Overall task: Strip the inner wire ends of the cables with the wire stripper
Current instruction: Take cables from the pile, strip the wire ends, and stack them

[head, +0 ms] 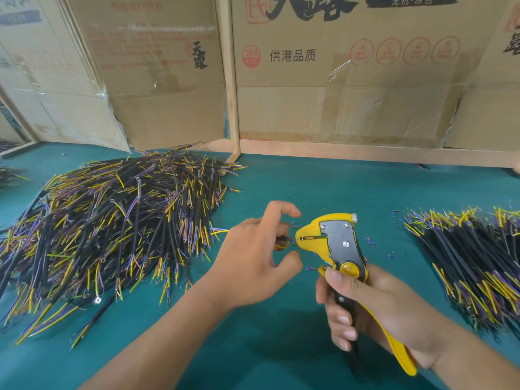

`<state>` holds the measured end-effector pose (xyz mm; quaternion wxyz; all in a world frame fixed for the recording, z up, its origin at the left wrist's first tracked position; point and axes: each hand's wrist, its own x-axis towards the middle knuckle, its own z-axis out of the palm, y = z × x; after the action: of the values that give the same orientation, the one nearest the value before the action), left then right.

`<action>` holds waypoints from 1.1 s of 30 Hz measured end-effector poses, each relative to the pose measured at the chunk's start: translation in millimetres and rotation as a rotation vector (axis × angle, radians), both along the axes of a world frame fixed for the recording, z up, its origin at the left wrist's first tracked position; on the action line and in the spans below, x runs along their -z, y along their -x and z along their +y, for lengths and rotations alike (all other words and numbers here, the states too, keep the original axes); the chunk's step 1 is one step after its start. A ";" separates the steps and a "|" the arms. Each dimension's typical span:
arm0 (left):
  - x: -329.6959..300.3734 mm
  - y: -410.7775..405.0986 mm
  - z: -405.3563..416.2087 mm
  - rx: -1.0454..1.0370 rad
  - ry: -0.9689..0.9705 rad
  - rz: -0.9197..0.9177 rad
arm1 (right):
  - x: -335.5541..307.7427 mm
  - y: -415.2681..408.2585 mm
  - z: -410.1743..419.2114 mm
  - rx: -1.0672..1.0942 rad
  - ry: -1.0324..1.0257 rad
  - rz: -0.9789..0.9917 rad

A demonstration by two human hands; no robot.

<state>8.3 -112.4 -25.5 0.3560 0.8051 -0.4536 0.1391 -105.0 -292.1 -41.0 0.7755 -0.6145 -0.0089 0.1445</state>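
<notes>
The wire stripper (334,243) has glossy yellow plastic and dull grey metal plates. The table (323,187) covering is matt green. Cardboard boxes (346,80) at twelve o'clock carry shiny tape.

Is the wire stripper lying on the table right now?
No, the right hand grips the yellow wire stripper by its handles, holding it up above the green table.

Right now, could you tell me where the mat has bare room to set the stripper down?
Bare green mat lies between the left cable pile and the right cable pile, up to the wooden frame. Another patch lies near the front edge, below the left pile. Around the wire stripper small insulation scraps litter it.
</notes>
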 end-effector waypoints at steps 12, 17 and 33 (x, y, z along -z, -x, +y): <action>-0.5 0.7 0.2 0.008 -0.003 0.048 | -6.3 -0.1 0.7 0.145 -0.063 0.098; 1.8 -5.7 2.3 -0.024 0.034 0.109 | -9.0 -2.2 -4.3 0.185 -0.129 0.096; 4.3 -8.2 1.5 0.008 0.139 0.155 | 1.6 -3.5 2.9 0.013 -0.319 0.027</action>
<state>16.5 -110.9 -29.8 0.4456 0.7850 -0.4171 0.1060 -101.5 -289.2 -42.6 0.8642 -0.4816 -0.0173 0.1445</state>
